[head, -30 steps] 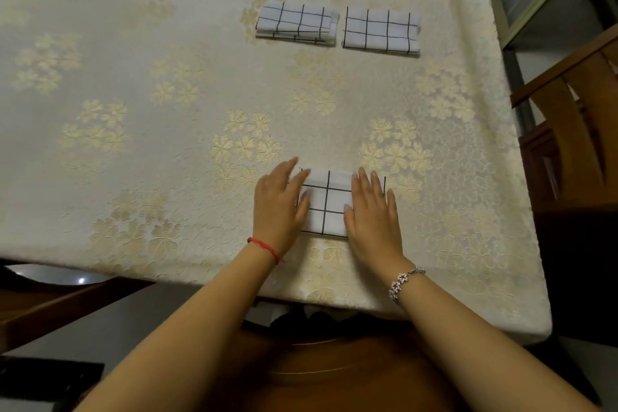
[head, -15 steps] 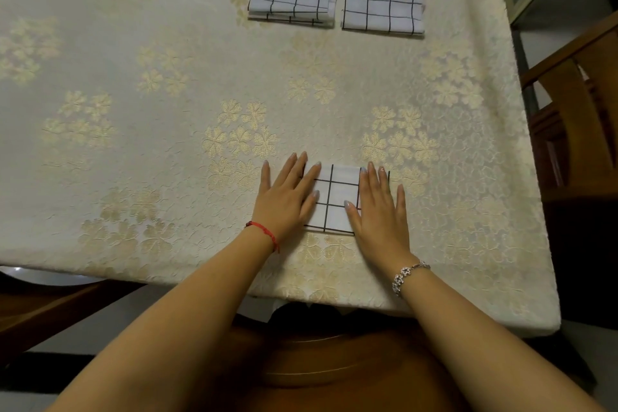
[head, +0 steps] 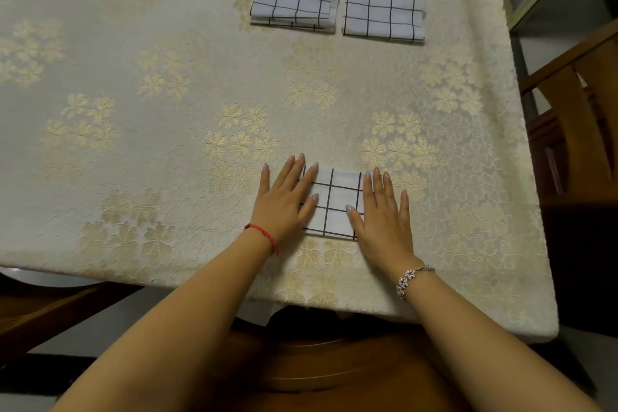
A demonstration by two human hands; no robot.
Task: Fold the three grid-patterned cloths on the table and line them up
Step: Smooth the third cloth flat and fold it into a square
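While the third grid-patterned cloth (head: 336, 202) lies folded small near the front edge of the worktop (head: 133, 110), the left hand (head: 282, 202) and the right hand (head: 384, 214) rest flat on its two ends, fingers (head: 294, 170) straight and slightly spread, pinching nothing, apparently to press the creases so the bundle keeps its shape. The two other folded cloths (head: 292, 8) sit side by side, just apart, at the far side, probably the row this one must join; how much of it the palms hide cannot be told.
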